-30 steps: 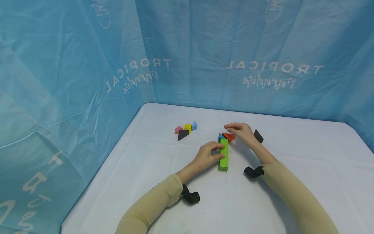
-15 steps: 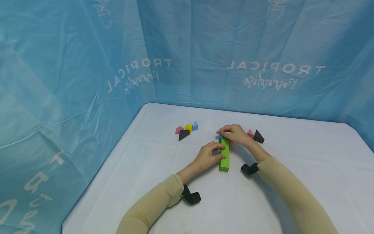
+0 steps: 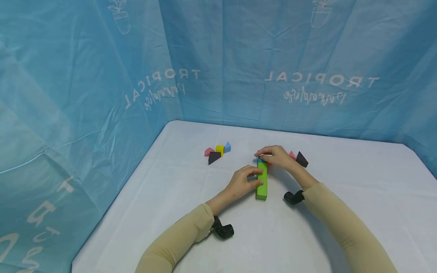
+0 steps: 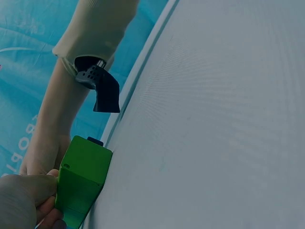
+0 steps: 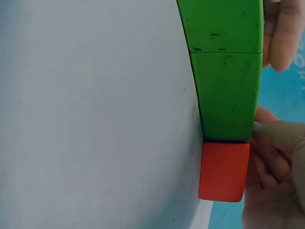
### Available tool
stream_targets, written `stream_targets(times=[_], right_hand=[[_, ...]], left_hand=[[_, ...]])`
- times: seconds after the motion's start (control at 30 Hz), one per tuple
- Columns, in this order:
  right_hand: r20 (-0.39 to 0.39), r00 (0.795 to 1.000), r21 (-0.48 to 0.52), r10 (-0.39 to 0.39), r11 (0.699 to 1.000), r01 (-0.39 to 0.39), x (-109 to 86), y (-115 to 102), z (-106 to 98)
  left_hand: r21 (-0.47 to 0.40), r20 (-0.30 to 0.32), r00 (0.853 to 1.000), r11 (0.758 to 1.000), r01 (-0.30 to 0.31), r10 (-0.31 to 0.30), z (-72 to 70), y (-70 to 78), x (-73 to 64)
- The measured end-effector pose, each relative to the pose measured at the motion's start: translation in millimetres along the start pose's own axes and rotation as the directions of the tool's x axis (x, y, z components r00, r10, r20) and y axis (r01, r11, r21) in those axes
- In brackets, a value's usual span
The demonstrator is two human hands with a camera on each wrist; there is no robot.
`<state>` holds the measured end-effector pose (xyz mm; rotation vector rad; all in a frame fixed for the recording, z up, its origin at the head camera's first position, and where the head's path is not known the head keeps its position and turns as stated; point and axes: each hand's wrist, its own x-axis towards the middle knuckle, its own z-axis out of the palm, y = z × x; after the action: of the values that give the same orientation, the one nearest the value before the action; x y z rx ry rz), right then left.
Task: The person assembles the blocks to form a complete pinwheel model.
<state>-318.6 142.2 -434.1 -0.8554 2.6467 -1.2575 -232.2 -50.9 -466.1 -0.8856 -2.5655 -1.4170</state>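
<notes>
Two green blocks point(image 3: 261, 192) lie end to end in a row on the white table. My left hand point(image 3: 240, 182) holds them from the left, thumb and fingers curved onto their upper edge. At the far end of the row, my right hand point(image 3: 275, 154) pinches a blue block point(image 3: 261, 160), mostly covered by its fingers. Beside that lies a red wedge-shaped block point(image 5: 224, 171), largely hidden by the hand in the head view. The right wrist view shows the red block against the green blocks' end, with a thin blue strip at the joint.
Behind the right wrist lie a pink triangular block point(image 3: 292, 154) and a dark block point(image 3: 302, 159). Farther left sit a pink block point(image 3: 209, 152), a yellow block point(image 3: 220, 149), a light blue block point(image 3: 227, 147) and another dark block point(image 3: 214, 157). Blue curtains point(image 3: 218, 94) surround the table.
My right hand has moved left and down onto the blue block, which has shifted slightly right to line up with the green row. The left hand has stayed in place.
</notes>
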Motion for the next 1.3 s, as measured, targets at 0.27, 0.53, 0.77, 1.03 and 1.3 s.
stream_targets(times=[0.27,0.53,0.77,1.03,1.3], right_hand=[[-0.077,0.983,0.161,0.164,0.975,-0.150,-12.5,6.5,-7.9],[-0.022,0.975,0.219,0.223,0.952,-0.213,-19.9,17.2,-5.7],[-0.029,0.978,0.205,0.208,0.959,-0.198,-21.3,17.1,-3.7],[-0.151,0.960,0.323,0.236,0.930,-0.178,-24.4,2.7,-19.7],[-0.401,0.833,0.472,0.382,0.865,-0.170,-36.7,5.3,-45.4]], left_hand=[[-0.014,0.005,1.000,1.000,0.013,-0.013,-0.7,2.8,-0.3],[-0.015,0.006,1.000,1.000,0.022,-0.022,-2.2,3.9,-0.5],[-0.022,0.003,1.000,1.000,0.020,-0.019,-0.5,3.1,-0.3],[-0.020,0.005,1.000,1.000,0.023,-0.023,-0.6,3.2,-0.2],[-0.014,-0.004,1.000,1.000,0.007,-0.007,0.2,3.1,-0.5]])
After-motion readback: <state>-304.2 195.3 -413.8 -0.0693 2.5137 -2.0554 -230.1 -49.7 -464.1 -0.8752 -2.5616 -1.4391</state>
